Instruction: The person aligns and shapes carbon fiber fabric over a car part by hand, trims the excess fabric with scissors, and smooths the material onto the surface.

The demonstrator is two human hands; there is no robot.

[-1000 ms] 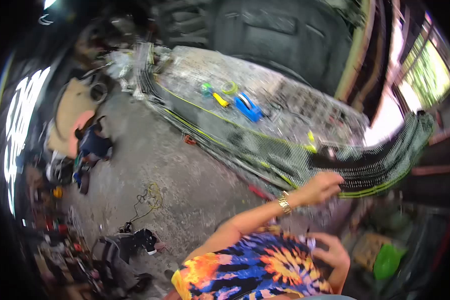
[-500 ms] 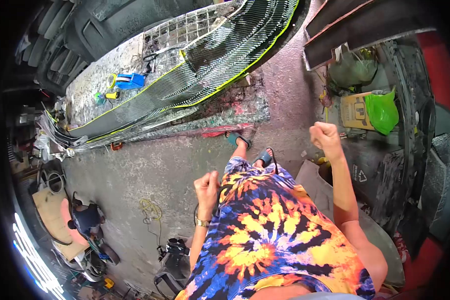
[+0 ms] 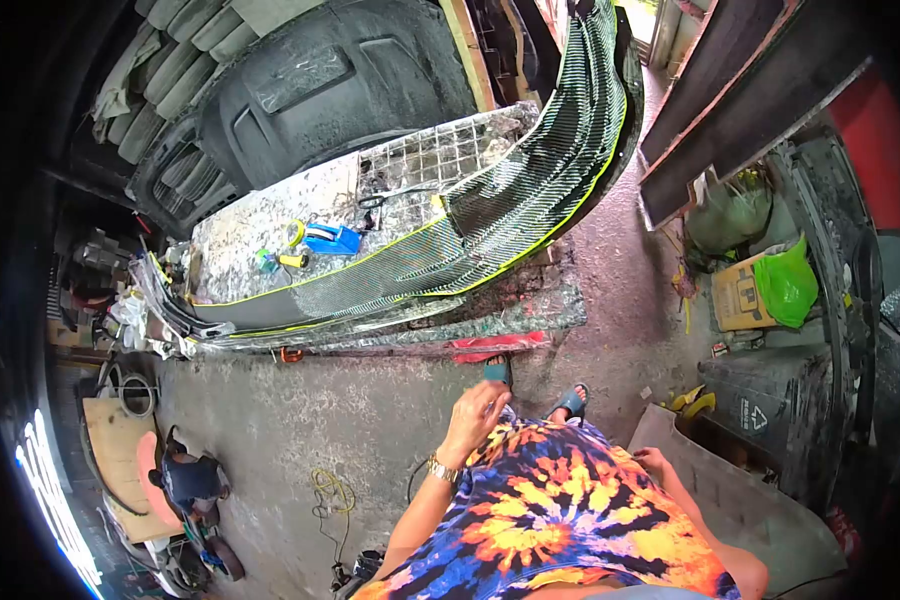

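My left hand [image 3: 474, 416], with a gold watch at the wrist, is raised in front of the tie-dye shirt [image 3: 550, 500]. Its fingers are curled together; what they hold, if anything, is too small to make out. Low at the shirt's right side is my right hand [image 3: 656, 464], partly hidden, its grip unclear. Neither hand touches the long black woven part [image 3: 390, 275] with yellow-green edging, which lies along the front of the worktable [image 3: 230, 230]. Behind this part on the table are a blue tape dispenser [image 3: 332, 239], a yellow object [image 3: 293, 261] and scissors [image 3: 372, 201].
A person [image 3: 190, 478] crouches at the lower left beside a board. To the right are a cardboard box [image 3: 738, 297], a green bag [image 3: 785, 285] and a grey panel [image 3: 710, 490]. A yellow cord [image 3: 332, 492] lies on the floor. Dark moulded panels stand behind the table.
The view has swung round and tilted. My left hand has moved from beside the shirt to in front of it; my right hand has dropped from a raised fist to the shirt's side.
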